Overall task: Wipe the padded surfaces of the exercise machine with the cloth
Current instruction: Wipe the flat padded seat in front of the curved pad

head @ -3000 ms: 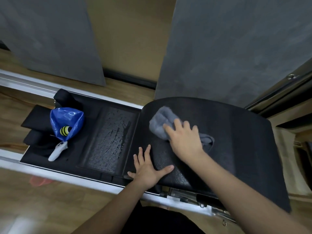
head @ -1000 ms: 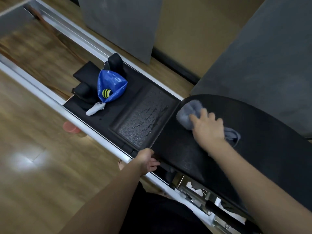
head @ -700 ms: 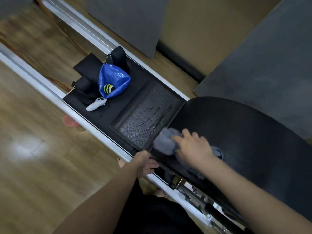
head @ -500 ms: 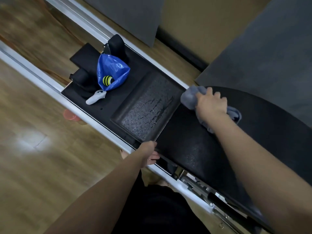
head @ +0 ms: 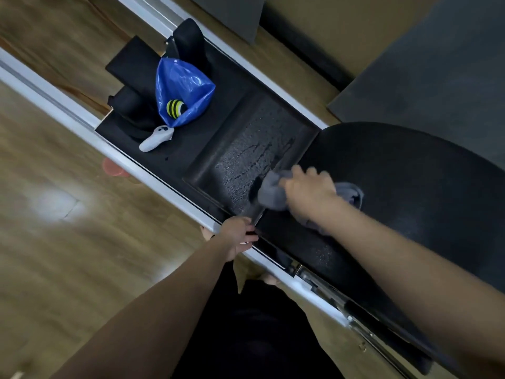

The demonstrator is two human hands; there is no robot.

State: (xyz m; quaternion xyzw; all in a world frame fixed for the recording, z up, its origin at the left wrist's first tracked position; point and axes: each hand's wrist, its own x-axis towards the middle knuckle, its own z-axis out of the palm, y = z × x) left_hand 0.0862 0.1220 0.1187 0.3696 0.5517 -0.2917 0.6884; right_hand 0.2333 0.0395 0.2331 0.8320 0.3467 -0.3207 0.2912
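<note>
The right hand [head: 310, 187] reaches forward with the arm stretched out over the curved black pad [head: 404, 192], palm down on the grey cloth [head: 272, 194]. Its fingers lie spread over the bunched cloth and press it down; motion blur makes it hard to say whether they are also curled into the fabric. The cloth sits at the left edge of the curved pad, where that pad meets the flat textured pad [head: 246, 157], and part of it overhangs the textured pad's near right corner. A fold of the same cloth shows behind the wrist, further along the curved pad.

The left hand [head: 237, 236] is lower and nearer the body, arm angled up from the bottom left. Its fingers are curled round the near edge of the machine, gripping the silver rail [head: 153, 181] just below the cloth.

The textured pad carries shiny wet streaks. Past it, toward the far end of the black carriage, a blue plastic bag [head: 181, 91] stands open, and a yellow-and-black striped ball [head: 175, 108] lies in its mouth. A white handheld controller [head: 155, 138] rests on the carriage, touching the bag's lower edge. Black padded blocks [head: 128, 102] lie beside the bag at the carriage's far corner.
</note>
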